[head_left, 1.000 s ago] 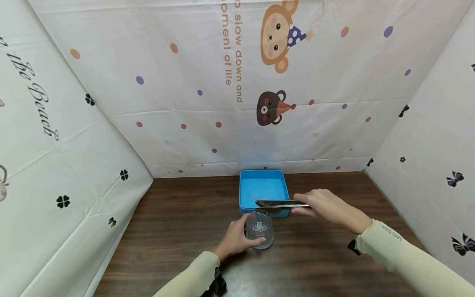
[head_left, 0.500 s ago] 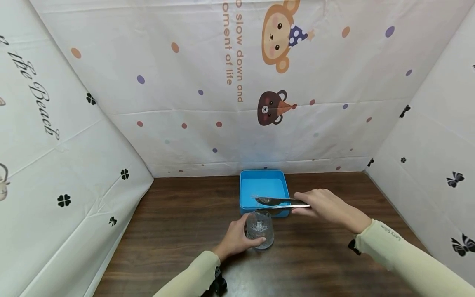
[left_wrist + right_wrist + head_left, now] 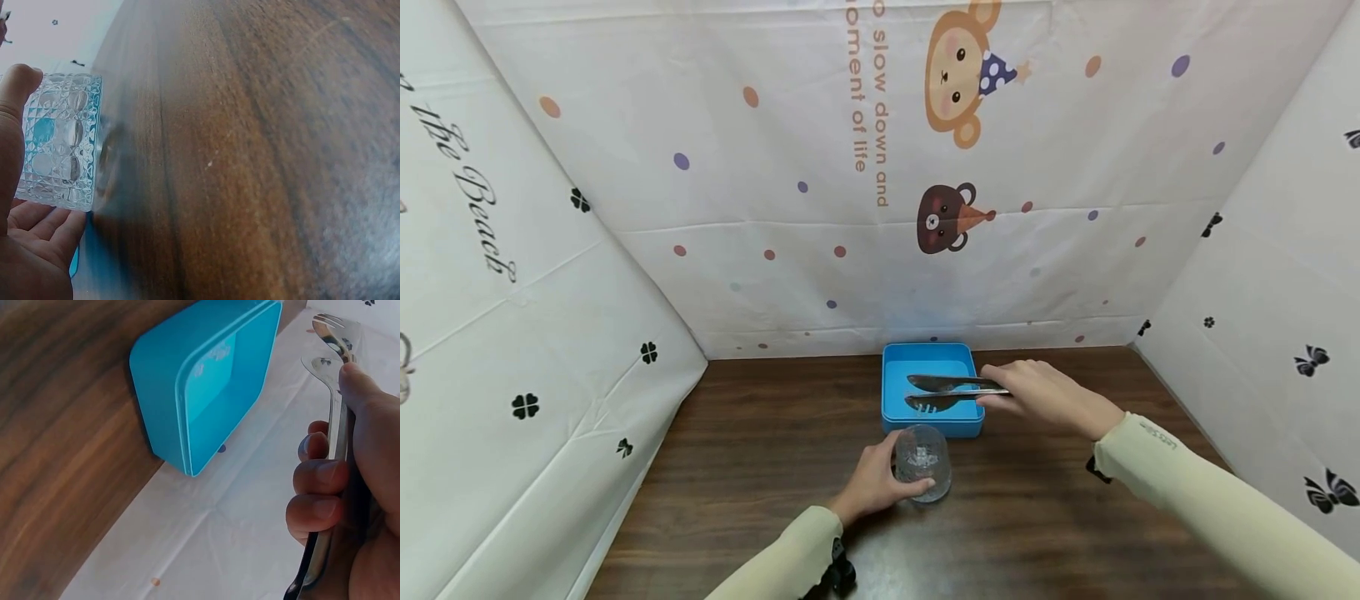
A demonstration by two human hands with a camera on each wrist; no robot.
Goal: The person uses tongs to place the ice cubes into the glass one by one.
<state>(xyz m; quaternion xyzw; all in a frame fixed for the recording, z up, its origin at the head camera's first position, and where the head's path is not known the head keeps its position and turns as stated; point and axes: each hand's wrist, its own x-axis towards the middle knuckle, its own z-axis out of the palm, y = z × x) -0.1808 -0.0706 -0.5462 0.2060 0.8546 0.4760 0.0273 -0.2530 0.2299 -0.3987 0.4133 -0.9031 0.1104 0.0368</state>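
Note:
In the head view my left hand (image 3: 874,479) grips a clear, faceted glass (image 3: 925,475) standing on the table, thumb on the near side. The left wrist view shows the thumb and fingers on opposite sides of the patterned glass (image 3: 62,140). My right hand (image 3: 1041,398) holds metal serving tongs (image 3: 951,385) over a blue square box (image 3: 897,367) beyond the glass. One tong end is forked and the other spoon-shaped; the right wrist view shows the ends of the tongs (image 3: 337,340) apart with nothing visible between them. Whitish marks show inside the box (image 3: 156,394); what they are is unclear.
The dark wooden table (image 3: 775,433) ends at a white printed cloth (image 3: 820,275) hanging behind the box. Similar cloths enclose the left (image 3: 550,333) and right (image 3: 1247,333) sides.
My right hand has moved the tongs from above the glass rim away to over the blue box, slightly leftward, and their ends have spread apart. The left hand and glass have stayed put.

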